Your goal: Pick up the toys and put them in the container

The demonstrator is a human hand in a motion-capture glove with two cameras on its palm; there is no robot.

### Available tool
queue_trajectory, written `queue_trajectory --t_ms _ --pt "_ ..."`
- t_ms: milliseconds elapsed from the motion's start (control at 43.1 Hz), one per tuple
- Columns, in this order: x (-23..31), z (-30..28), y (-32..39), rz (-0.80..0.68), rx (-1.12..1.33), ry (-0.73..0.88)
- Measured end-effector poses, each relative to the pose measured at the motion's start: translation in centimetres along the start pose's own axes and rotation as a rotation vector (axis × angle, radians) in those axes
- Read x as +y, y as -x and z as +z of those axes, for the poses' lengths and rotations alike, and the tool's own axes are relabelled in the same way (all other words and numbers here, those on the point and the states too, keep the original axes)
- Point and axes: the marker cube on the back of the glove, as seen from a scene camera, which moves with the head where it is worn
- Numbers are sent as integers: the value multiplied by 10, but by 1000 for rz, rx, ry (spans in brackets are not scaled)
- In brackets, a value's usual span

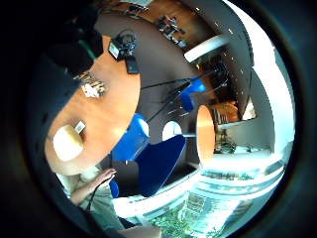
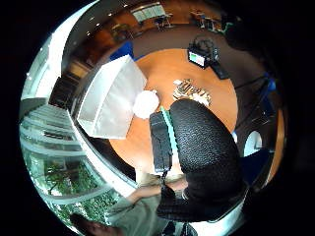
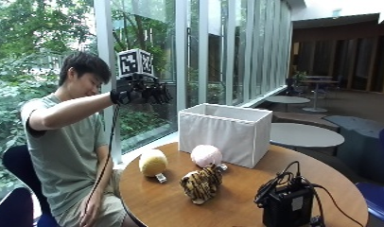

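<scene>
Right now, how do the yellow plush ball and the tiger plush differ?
The yellow plush ball is round, plain and pale yellow; the tiger plush is longer, lumpy, with brown and black stripes. The ball sits nearer the person, the tiger nearer the table's middle. Both rest on the table, outside the white container, untouched by either hand.

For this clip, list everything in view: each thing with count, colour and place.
container: one, white fabric box, open top, on the far side of the round table
pink toy: one, pale pink, round, beside the container
yellow toy: one, yellow, round, near the table edge by the person
tiger toy: one, orange and black stripes, mid-table
black device: one, with cables, near table edge
table: one, round, wooden
right hand: gloved black, raised above the table, holding none of the toys
</scene>
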Motion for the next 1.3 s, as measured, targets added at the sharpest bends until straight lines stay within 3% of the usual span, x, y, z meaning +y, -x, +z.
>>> queue_trajectory --t_ms 325,697,952,1300 --pt "-18 1 13 17 -116 49" --pt "-79 34 32 -20 -12 168" --pt "-130 125 39 60 -96 365" --pt "-151 250 28 12 -49 573"
